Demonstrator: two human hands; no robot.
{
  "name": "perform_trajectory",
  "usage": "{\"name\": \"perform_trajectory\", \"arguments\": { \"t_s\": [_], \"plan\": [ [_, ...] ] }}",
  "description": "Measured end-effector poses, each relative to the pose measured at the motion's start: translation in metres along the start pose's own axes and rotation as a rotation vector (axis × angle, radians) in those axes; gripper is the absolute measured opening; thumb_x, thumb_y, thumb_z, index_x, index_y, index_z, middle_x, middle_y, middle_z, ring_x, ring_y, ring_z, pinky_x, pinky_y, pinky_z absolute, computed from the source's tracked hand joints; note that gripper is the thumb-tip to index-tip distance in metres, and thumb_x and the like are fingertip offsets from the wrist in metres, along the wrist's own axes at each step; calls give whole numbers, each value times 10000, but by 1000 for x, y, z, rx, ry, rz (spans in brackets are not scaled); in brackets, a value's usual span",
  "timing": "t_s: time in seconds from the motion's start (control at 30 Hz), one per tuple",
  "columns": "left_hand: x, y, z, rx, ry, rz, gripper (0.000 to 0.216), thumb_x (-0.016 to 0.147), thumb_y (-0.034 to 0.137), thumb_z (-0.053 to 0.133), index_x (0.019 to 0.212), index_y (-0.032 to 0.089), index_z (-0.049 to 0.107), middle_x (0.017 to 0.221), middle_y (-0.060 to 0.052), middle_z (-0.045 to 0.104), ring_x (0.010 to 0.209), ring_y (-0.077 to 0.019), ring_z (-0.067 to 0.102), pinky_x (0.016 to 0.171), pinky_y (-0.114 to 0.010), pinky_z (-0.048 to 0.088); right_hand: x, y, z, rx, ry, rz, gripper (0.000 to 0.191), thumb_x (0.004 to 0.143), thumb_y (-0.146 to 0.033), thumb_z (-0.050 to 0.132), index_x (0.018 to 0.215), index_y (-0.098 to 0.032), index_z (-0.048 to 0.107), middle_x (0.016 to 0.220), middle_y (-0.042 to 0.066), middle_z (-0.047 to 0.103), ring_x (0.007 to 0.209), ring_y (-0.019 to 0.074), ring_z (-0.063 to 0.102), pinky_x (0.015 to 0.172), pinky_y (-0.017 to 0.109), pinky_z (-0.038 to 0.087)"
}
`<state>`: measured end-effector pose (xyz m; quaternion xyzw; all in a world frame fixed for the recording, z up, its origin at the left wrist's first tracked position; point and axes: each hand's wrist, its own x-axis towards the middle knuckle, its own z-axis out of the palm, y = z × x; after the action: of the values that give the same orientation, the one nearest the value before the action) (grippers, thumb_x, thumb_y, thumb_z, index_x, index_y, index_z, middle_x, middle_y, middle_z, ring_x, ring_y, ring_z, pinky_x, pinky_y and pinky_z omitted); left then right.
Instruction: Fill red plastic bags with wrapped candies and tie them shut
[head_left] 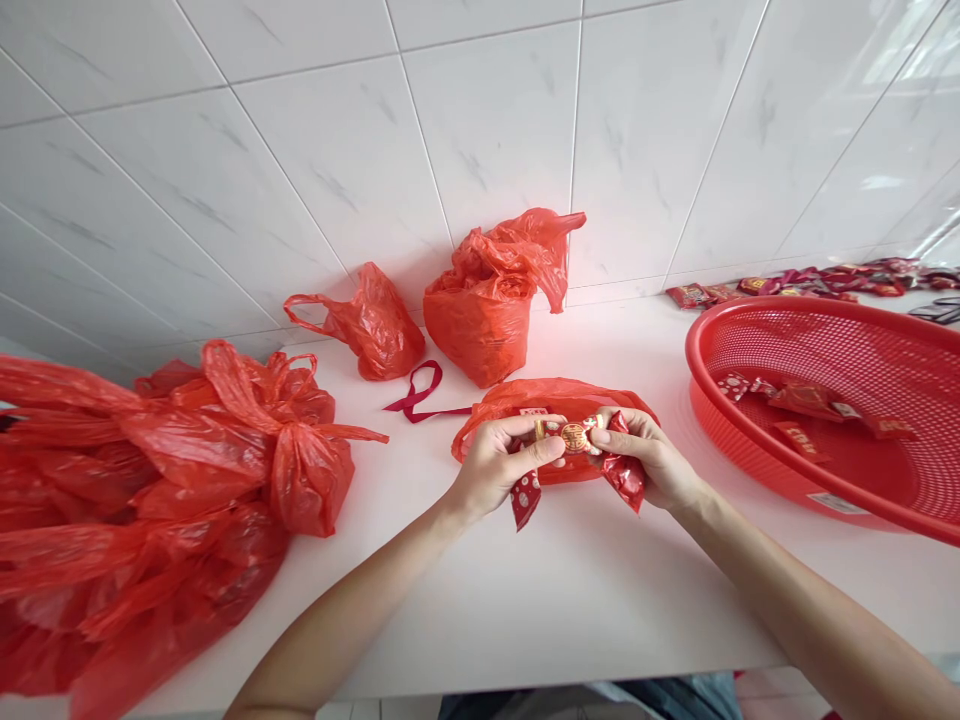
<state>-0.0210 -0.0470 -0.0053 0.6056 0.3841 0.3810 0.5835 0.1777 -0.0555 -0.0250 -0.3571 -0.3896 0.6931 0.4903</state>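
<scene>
My left hand (pixel 499 462) and my right hand (pixel 651 455) meet over the white counter, both closed on a small bundle of red wrapped candies (pixel 577 440) with a gold round piece in the middle. A red wrapper end hangs below each hand. Right behind the hands lies an open red plastic bag (pixel 555 397), flat on the counter.
A heap of tied red plastic bags (pixel 172 490) fills the left side. Two more red bags (pixel 375 325) (pixel 491 300) stand against the tiled wall, with a dark red ribbon (pixel 420 392) beside them. A red mesh basket (pixel 825 420) holding several candies sits right; more candies (pixel 810 282) lie behind it.
</scene>
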Motion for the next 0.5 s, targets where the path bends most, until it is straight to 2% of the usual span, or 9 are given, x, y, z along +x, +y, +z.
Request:
{"name": "perform_trajectory", "arguments": {
  "t_s": [0.1,0.17,0.27,0.4,0.5],
  "plan": [
    [0,1,-1,44,2,0,336,790,492,753,889,176,808,624,-30,691,485,-125,584,540,-259,508,0,0,0,4,-1,2,343,592,-412,919,580,-196,653,600,0,640,523,106,534,498,235,456],
    [0,1,-1,68,4,10,337,794,498,745,876,177,809,667,-43,714,475,-119,572,496,-250,468,1,0,0,-4,-1,0,346,591,-417,919,578,-198,650,601,2,640,523,111,534,496,243,460],
    [0,1,-2,101,12,22,331,803,491,739,900,182,810,697,-44,727,477,-113,565,499,-252,451,1,0,-1,-4,-4,2,345,590,-418,920,579,-199,654,609,5,647,527,113,537,495,244,460],
    [0,-3,-2,142,41,55,392,805,479,749,1057,182,791,612,-1,671,492,-112,549,535,-251,452,1,0,-1,16,-7,6,317,588,-386,923,584,-193,672,603,3,650,525,103,529,495,231,452],
    [0,-5,-3,166,54,85,414,812,471,748,1094,169,780,608,14,643,498,-102,529,544,-245,447,1,-1,0,23,-3,0,319,597,-362,916,571,-181,654,572,-3,637,487,87,496,458,220,412]
  ]
}}
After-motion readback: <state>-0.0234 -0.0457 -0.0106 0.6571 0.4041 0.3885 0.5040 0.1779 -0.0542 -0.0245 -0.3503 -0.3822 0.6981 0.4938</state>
